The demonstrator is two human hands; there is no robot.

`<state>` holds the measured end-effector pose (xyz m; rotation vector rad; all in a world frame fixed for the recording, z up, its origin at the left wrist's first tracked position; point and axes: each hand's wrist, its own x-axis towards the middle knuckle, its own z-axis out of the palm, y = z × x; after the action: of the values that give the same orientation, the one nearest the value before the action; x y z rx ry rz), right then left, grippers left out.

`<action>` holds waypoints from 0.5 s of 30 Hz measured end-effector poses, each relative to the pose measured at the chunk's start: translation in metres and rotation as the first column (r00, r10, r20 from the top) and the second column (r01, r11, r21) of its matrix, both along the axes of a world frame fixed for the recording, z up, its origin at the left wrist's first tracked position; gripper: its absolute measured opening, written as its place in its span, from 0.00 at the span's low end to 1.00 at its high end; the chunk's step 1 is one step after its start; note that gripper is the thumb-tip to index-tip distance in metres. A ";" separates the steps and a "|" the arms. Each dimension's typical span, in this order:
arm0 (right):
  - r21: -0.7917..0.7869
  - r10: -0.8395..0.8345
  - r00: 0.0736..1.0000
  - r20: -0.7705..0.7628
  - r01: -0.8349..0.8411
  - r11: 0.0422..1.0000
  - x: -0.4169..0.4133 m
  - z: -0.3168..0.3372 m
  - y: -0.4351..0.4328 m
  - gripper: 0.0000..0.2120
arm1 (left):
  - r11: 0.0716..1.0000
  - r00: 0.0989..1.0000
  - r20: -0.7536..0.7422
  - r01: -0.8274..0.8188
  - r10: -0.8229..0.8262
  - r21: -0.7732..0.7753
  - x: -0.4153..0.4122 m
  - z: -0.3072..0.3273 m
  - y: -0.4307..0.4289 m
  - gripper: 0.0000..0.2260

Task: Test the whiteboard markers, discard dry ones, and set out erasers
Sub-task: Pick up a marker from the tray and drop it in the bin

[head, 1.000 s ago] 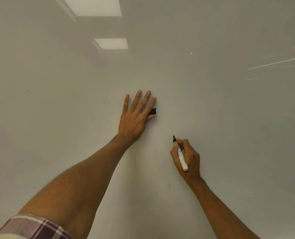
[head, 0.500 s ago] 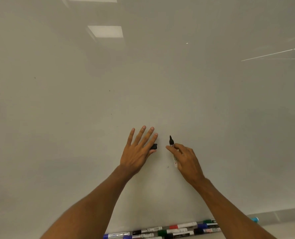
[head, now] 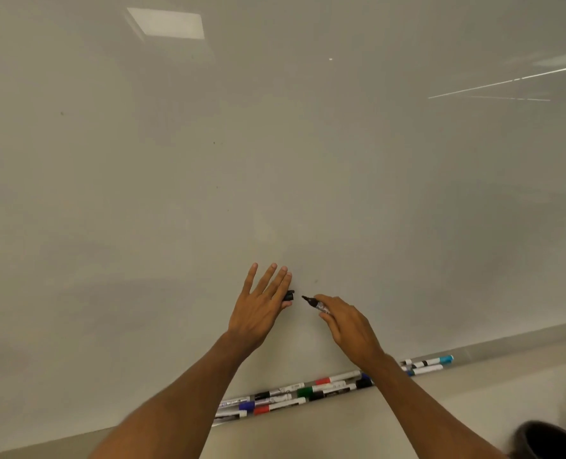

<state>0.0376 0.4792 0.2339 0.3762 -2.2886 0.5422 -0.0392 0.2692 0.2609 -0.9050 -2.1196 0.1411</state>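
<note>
The right hand [head: 349, 329] pinched the uncapped black marker [head: 317, 305], its long axis slanting up and left, tip aimed at the black cap [head: 288, 295] just beside it. The left hand [head: 258, 314], fingers straight against the whiteboard [head: 275, 160], held that cap between thumb and forefinger.

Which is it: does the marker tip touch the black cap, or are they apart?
Apart. The head view shows bare whiteboard between the tip of the marker and the black cap.
</note>
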 end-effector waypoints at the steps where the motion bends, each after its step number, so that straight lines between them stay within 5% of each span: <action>1: 0.001 0.004 1.000 0.005 -0.004 1.000 0.004 -0.001 -0.003 0.16 | 1.000 1.000 -0.010 0.025 -0.025 0.003 0.003 -0.003 -0.001 0.24; 9: 0.117 -0.096 0.995 0.014 0.094 0.989 0.049 -0.016 -0.019 0.15 | 0.980 0.980 -0.012 0.196 -0.197 -0.045 0.032 -0.030 0.000 0.20; 15: 0.150 -0.183 0.975 0.129 0.164 0.975 0.096 -0.036 -0.014 0.14 | 0.946 0.940 0.161 0.315 -0.300 -0.077 0.068 -0.055 0.026 0.16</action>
<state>0.1339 0.4652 0.1984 0.2057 -2.4758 0.3316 0.0286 0.2950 0.2060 -1.3322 -2.0880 0.0206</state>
